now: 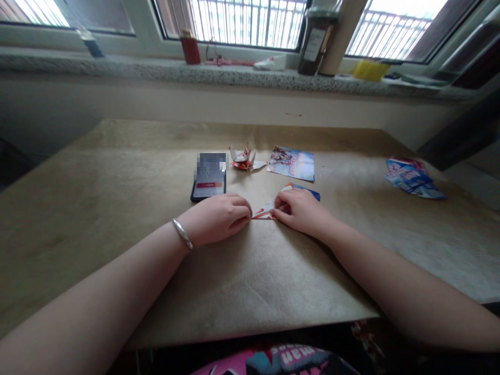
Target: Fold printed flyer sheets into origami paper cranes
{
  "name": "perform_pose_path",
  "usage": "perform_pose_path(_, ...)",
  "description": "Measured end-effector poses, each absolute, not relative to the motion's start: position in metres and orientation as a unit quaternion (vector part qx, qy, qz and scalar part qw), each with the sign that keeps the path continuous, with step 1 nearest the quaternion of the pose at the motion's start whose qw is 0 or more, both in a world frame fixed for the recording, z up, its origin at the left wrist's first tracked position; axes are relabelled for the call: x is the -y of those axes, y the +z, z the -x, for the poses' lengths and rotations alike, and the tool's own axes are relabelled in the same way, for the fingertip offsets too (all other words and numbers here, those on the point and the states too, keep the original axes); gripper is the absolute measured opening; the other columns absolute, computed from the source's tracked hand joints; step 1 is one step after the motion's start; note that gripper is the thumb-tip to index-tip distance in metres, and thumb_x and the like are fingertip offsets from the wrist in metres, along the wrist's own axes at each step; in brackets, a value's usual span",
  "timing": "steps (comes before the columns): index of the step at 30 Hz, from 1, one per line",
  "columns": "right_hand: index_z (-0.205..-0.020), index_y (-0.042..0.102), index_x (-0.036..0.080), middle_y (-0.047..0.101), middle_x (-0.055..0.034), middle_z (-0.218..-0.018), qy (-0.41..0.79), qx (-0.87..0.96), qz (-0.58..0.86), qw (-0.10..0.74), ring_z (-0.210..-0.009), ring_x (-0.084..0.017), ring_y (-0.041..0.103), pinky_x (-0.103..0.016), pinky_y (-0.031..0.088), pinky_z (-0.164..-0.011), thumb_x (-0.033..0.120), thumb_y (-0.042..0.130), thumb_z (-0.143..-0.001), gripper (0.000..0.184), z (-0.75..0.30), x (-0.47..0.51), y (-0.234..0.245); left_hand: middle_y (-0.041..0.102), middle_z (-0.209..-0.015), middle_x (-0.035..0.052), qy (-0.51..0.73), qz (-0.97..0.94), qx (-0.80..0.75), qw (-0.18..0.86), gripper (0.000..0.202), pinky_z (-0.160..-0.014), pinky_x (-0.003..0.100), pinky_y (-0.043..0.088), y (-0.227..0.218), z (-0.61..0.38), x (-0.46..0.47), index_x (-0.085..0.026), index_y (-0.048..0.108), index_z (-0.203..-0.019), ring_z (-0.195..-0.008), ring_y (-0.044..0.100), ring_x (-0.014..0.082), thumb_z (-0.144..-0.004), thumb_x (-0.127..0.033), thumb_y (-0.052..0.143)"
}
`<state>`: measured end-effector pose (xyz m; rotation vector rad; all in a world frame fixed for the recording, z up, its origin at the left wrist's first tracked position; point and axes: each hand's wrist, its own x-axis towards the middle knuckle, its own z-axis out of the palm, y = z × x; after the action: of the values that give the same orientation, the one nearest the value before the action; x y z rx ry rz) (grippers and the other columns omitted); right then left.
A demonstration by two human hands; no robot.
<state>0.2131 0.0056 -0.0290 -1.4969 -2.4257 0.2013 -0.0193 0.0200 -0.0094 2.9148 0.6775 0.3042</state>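
Observation:
A partly folded sheet of paper [264, 210], white with red and orange print, lies flat on the table between my hands. My left hand [222, 220], with a silver bangle at the wrist, has its fingers closed on the paper's pointed left end. From the other side my right hand [302, 211] pinches the paper between thumb and fingers and covers part of it. A blue and orange part sticks out behind the right hand's knuckles. Just beyond the left hand lies a phone [210, 177] with a lit screen. A folded paper crane [245, 160] rests behind the paper.
A printed square sheet [292, 163] lies behind my right hand. Several blue and pink printed sheets [414, 178] are piled at the right of the table [250, 281]. On the windowsill [242, 78] stand a red container [190, 48] and a dark jar [317, 44].

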Motion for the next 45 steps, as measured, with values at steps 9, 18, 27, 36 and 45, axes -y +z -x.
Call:
perform_pose_path(9, -0.078, 0.060, 0.018, 0.064, -0.0035, -0.075, 0.091, 0.835, 0.515, 0.171, -0.075, -0.018, 0.056, -0.028, 0.038, -0.069, 0.028, 0.059, -0.079, 0.009, -0.215, -0.006, -0.030, 0.061, -0.121, 0.0073, 0.097, -0.980, -0.173, 0.032, 0.033, -0.096, 0.037, 0.046, -0.019, 0.013, -0.019, -0.017, 0.056, -0.121, -0.112, 0.053, 0.0209, -0.089, -0.021, 0.049)
perform_pose_path(18, -0.082, 0.066, 0.021, 0.065, -0.0056, -0.093, 0.077, 0.898, 0.368, 0.231, -0.093, -0.019, 0.054, -0.034, 0.040, -0.088, 0.028, 0.061, -0.082, 0.009, -0.217, -0.007, -0.029, 0.067, -0.099, 0.0063, 0.065, -0.977, -0.200, 0.029, 0.020, -0.090, 0.034, 0.048, 0.001, 0.013, -0.007, -0.018, 0.068, -0.097, -0.099, 0.059, 0.0185, -0.088, -0.019, 0.050)
perform_pose_path(27, -0.091, 0.073, 0.026, 0.070, -0.0032, -0.087, 0.038, 0.926, 0.345, 0.149, -0.085, -0.018, 0.059, -0.033, 0.040, -0.084, 0.034, 0.055, -0.087, 0.020, -0.221, -0.002, -0.021, 0.064, -0.112, 0.0092, 0.072, -0.978, -0.194, 0.038, 0.025, -0.093, 0.033, 0.050, -0.009, 0.011, -0.010, -0.014, 0.063, -0.106, -0.103, 0.061, 0.0189, -0.088, -0.015, 0.046)
perform_pose_path(36, -0.090, 0.072, 0.025, 0.070, -0.0029, -0.092, 0.036, 0.925, 0.350, 0.145, -0.087, -0.017, 0.061, -0.032, 0.040, -0.088, 0.031, 0.051, -0.089, 0.021, -0.222, -0.001, -0.021, 0.065, -0.110, 0.0092, 0.072, -0.978, -0.192, 0.027, 0.027, -0.088, 0.033, 0.051, -0.008, 0.011, -0.009, -0.016, 0.063, -0.109, -0.100, 0.062, 0.0192, -0.088, -0.017, 0.046)
perform_pose_path(45, -0.089, 0.072, 0.025, 0.070, -0.0029, -0.092, 0.032, 0.913, 0.368, 0.174, -0.085, -0.015, 0.063, -0.028, 0.046, -0.080, 0.030, 0.057, -0.086, 0.016, -0.224, -0.002, -0.025, 0.066, -0.112, 0.0076, 0.066, -0.976, -0.203, 0.032, 0.028, -0.090, 0.032, 0.051, -0.007, 0.008, -0.005, -0.016, 0.066, -0.107, -0.098, 0.063, 0.0187, -0.089, -0.016, 0.045)
